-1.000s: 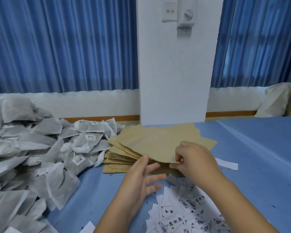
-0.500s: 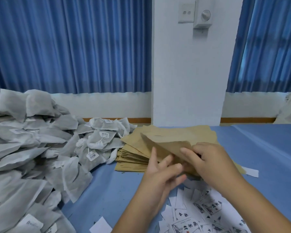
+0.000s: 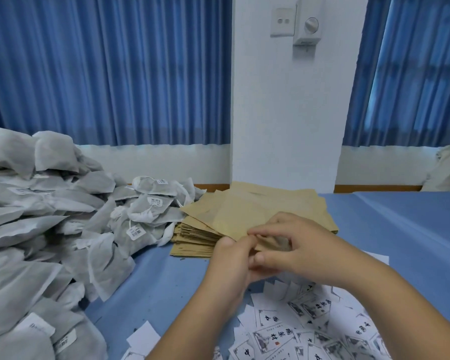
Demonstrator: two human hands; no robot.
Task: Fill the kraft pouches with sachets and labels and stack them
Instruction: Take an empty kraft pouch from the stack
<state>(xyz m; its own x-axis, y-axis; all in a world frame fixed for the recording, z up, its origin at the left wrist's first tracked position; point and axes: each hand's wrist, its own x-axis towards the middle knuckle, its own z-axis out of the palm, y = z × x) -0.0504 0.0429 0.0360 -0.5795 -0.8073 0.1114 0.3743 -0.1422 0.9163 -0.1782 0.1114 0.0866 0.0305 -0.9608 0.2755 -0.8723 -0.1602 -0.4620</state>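
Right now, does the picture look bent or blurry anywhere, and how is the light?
Head view: the wide lens widens the pillar upward and fans the curtains outward; light is soft and even, no glare; the sachets at lower left look smeared, while the labels are readable.

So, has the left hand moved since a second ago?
Yes, a little. The left hand stays at the front edge of the pouch stack, but it has closed rightward onto the top pouch, meeting the right hand.

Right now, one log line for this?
kraft pouch: atop stack | left hand: pinches its near edge | right hand: pinches same edge | sachets: piled left | labels: loose, front
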